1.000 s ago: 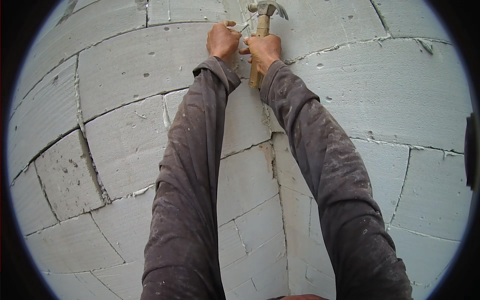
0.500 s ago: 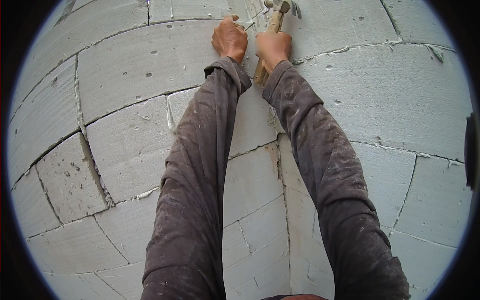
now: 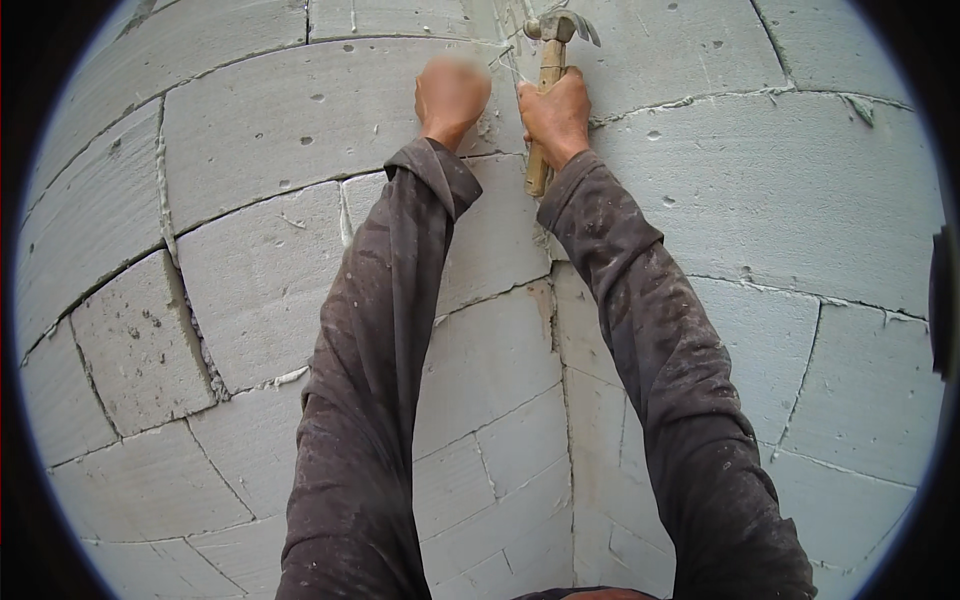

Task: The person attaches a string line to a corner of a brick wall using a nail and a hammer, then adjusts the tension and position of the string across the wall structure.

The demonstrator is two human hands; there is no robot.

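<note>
My right hand [image 3: 556, 112] is closed round the wooden handle of a claw hammer [image 3: 551, 65], held upright with its metal head at the top and its claw to the right. To the left of it, my left hand [image 3: 452, 98] is curled up in front of the wall near the corner. It looks blurred, and whatever its fingers hold is hidden. Between the two hands, a thin dark nail-like piece [image 3: 500, 56] shows at the wall, with a pale thread-like strand beside it.
Two walls of pale blocks [image 3: 760, 180] meet in an inside corner [image 3: 570, 450] in front of me. Mortar ridges stand out along several joints. A pitted, darker block [image 3: 140, 345] sits at the left beside a deep gap. A dark object [image 3: 941, 305] shows at the right rim.
My right hand and the hammer have moved slightly down and right. My left hand has come lower and a little left, away from the nail-like piece.
</note>
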